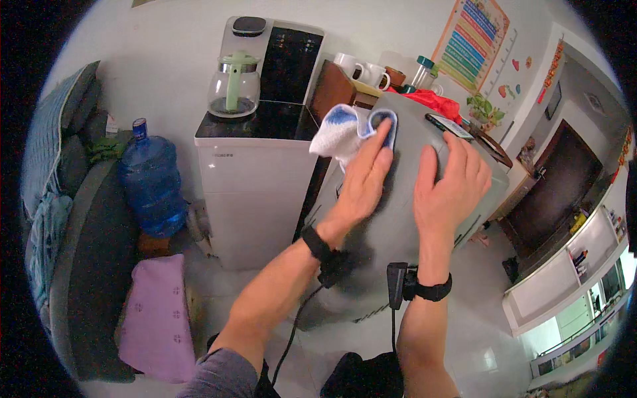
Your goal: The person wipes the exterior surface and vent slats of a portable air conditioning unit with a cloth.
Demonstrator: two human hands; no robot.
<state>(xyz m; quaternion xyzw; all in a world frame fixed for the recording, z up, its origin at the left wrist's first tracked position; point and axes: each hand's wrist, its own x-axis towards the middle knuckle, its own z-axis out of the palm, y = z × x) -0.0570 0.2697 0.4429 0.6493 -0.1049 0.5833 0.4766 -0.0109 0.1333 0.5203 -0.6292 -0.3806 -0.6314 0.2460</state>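
My left hand (pixel 362 176) is on a white and blue cloth (pixel 336 132), its index finger extended against the cloth's folded blue edge. The cloth bunches at the upper left edge of a large grey cabinet-like unit (pixel 398 219) with rounded sides. On the right part of that grey surface lies my right hand (pixel 450 186), thumb and fingers apart, with nothing held. Just beyond its fingertips is a phone (pixel 448 125) with a lit screen. Both wrists wear black straps carrying small cabled devices.
A drinking-water dispenser (pixel 259 194) bearing a glass jug (pixel 235 87) stands left. Behind the grey unit are white mugs (pixel 347 64), a lidded bottle (pixel 423 73) and a red bag (pixel 435 103). A blue water bottle (pixel 154 179) and grey sofa (pixel 97 278) are farther left.
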